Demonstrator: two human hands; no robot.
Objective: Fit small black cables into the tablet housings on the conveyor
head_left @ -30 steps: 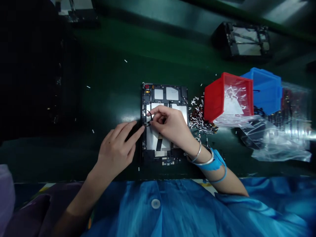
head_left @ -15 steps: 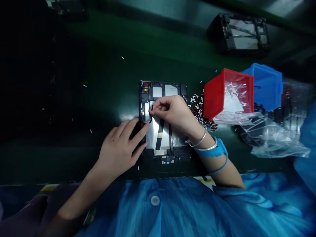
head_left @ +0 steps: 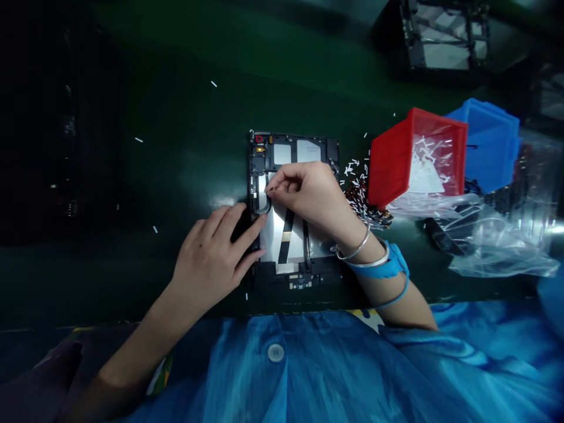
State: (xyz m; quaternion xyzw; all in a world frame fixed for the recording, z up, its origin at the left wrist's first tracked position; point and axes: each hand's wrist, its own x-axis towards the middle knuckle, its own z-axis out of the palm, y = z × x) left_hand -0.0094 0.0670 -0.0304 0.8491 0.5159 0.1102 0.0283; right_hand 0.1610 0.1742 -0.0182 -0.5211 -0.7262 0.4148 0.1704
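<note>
Black flex cable (head_left: 268,208) is the bit that's changed: a second ago it's a thin loop sticking up between the hands, and now it looks lower, curving in a J just below the right fingertips. The right hand (head_left: 311,187) has its thumb and index pinched on what looks like the upper end, though the fingers hide the exact grip. The left hand (head_left: 211,249) is spread and grasping nothing, index tip at or right beside the bend. Its thumb tip is now over the edge of the opened tablet-like device (head_left: 296,241); earlier it's off to the side. So I'd judge the bend is now steadied from both ends. The device lies between the hands, partly under the right one, with a red bin (head_left: 390,161) beyond the right hand.
</note>
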